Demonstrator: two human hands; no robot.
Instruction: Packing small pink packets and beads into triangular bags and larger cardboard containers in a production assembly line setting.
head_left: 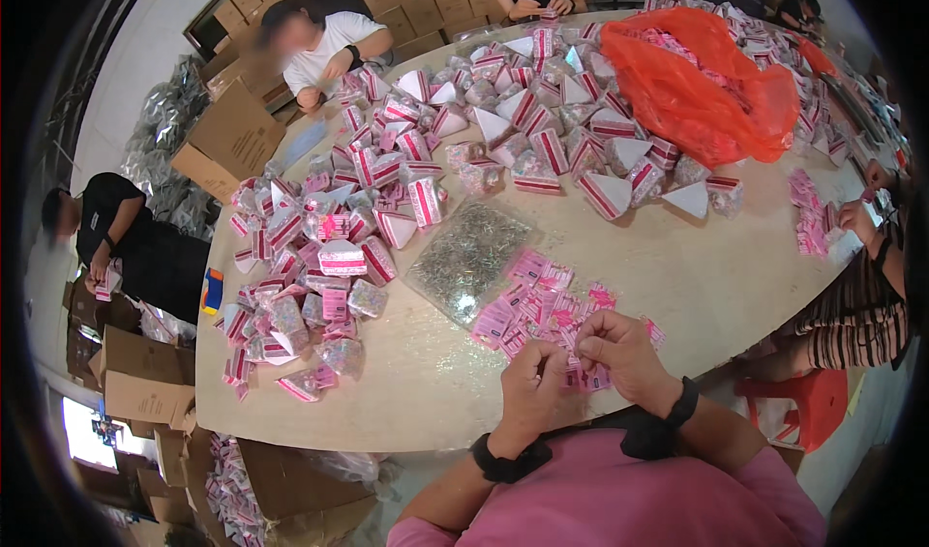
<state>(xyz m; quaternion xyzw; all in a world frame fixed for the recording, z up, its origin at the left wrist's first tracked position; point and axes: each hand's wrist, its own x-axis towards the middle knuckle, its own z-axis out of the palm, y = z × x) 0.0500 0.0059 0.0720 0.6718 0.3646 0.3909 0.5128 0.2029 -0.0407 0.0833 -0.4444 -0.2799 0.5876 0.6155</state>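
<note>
My left hand is closed in a pinch just above the table's near edge. Close beside it, my right hand also has its fingertips pressed together. Whatever sits between the fingers of either hand is too small to make out. Under and beyond both hands lies a loose spread of small pink printed cards. A shallow clear tray full of thin, shiny metallic pieces touches the cards on their far left side.
Wedge-shaped pink-and-white packs heap across the table's left and far side. A red plastic bag lies at the far right. Several people work around the table. A cardboard box stands below the near left edge, a red stool at right.
</note>
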